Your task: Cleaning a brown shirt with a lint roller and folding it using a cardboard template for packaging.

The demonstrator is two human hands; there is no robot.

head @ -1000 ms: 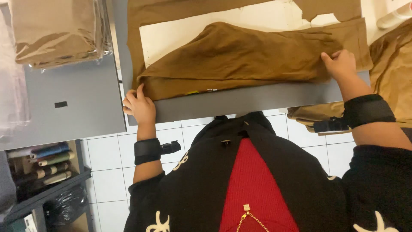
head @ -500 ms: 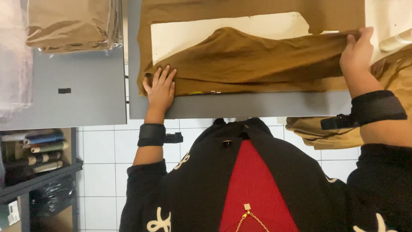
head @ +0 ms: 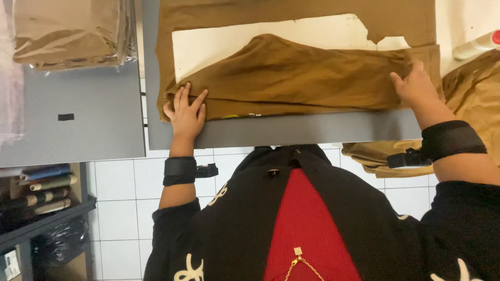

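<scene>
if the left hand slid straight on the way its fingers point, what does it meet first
The left hand already rests on the brown cloth; further on, probably its raised fold, then the white sheet.

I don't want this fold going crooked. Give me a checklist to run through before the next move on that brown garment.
1. Left hand flat on the brown garment at its left end: ok.
2. Right hand gripping the right end: ok.
3. White pattern board lying under the folded layer: ok.
4. Folded layer smooth: not ok, wrinkles show across the middle.
5. Garment fully on the grey table: ok along the near edge, far edge out of view.
6. Hems aligned underneath: cannot tell.
</scene>
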